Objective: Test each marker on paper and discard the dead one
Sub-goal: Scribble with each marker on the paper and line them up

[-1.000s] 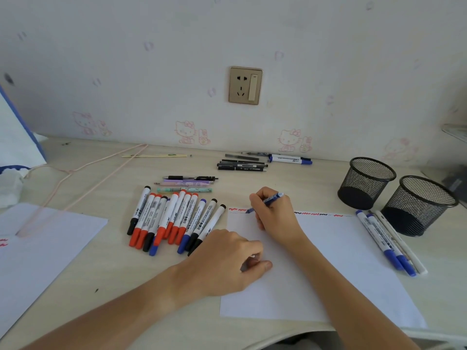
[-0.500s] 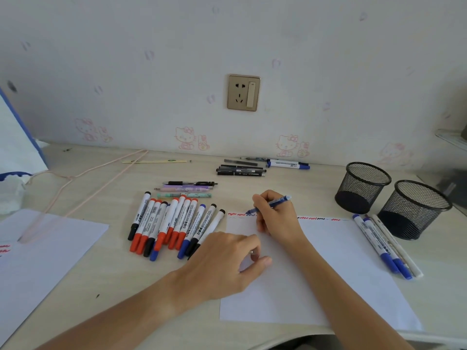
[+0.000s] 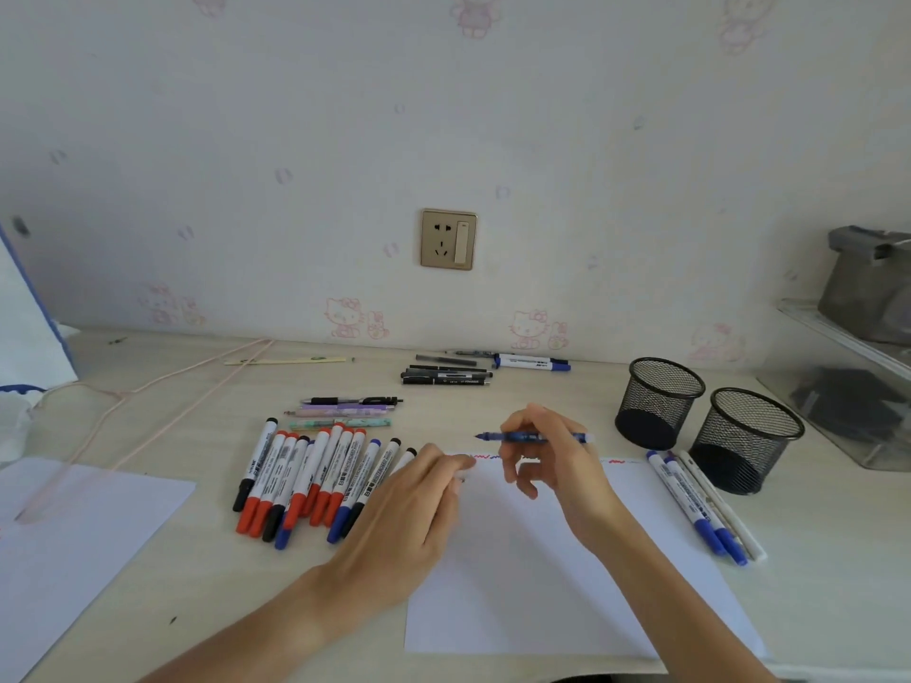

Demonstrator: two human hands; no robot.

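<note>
Between my two hands lies the test paper [image 3: 532, 559], its far edge lined with short red and blue squiggles, so several markers look to have been tried already. My right hand [image 3: 557, 460] hovers just above that edge, pinching a slim blue pen [image 3: 535, 438] between thumb and fingertips; the pen lies level, tip pointing toward my left, clear of the sheet. My left hand [image 3: 419, 510] rests on the near-left corner of the paper with fingers loosely curled. Whether it holds the pen's cap I cannot tell.

Just left of my left hand, a fan of red, black and blue markers [image 3: 315, 480] lies capped, and I judge these still await testing. Beyond them sit a few thin pens [image 3: 345, 411], and farther off a dark cluster of pens [image 3: 446, 374]. To the right of my right hand, three markers [image 3: 700, 505] lie side by side beside the paper, likely the tested ones, near two empty-looking mesh cups [image 3: 707, 426].

I judge the task well short of half done: most of the markers remain, and no dead one can be told apart yet.
</note>
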